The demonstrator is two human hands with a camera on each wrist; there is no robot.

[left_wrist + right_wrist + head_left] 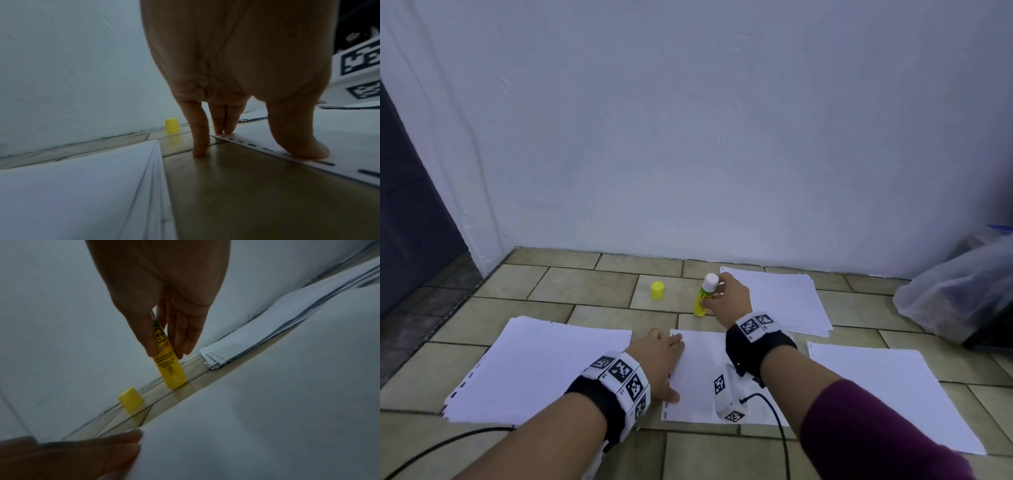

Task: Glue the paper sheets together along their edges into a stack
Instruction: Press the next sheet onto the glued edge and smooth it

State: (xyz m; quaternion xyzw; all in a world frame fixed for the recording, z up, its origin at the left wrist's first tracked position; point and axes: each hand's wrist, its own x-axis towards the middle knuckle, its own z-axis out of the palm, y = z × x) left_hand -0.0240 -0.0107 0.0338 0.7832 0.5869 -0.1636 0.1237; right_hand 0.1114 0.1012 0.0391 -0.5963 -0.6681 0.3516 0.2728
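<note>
Right hand (732, 297) out ahead, fingers and thumb pinched round the upper body of the glue stick (704, 297) — base down on the tiled floor (592, 291), slightly tilted, white top uncovered. Seen from the right wrist, thumb on one side of the yellow tube (167, 360), fingers on the other, tips pointing down. Left hand (661, 363) flat and relaxed, gripping nothing, fingers spread over the left edge of the middle sheet (698, 373); from the left wrist, thumb (296, 134) and two fingertips pressing on the strip of small slots along that edge, one finger (200, 139) down on the bare tile just beside it. Middle sheet lying flat on the floor right in front, partly under the right forearm and its wrist camera. Yellow cap (657, 290) standing alone on the tiles, to the left of the glue stick and apart from it. Thick pile of paper (541, 370) to the left of the middle sheet, slotted edge nearest the camera — a bare strip of tile between the two. Single sheet or thin pile (887, 390) to the right, thickness not clear. Another loose pile (787, 301) farther back beside the right hand, edges fanned, near the white wall (688, 137). Clear plastic bag (962, 291) on something dark at the far right.
</note>
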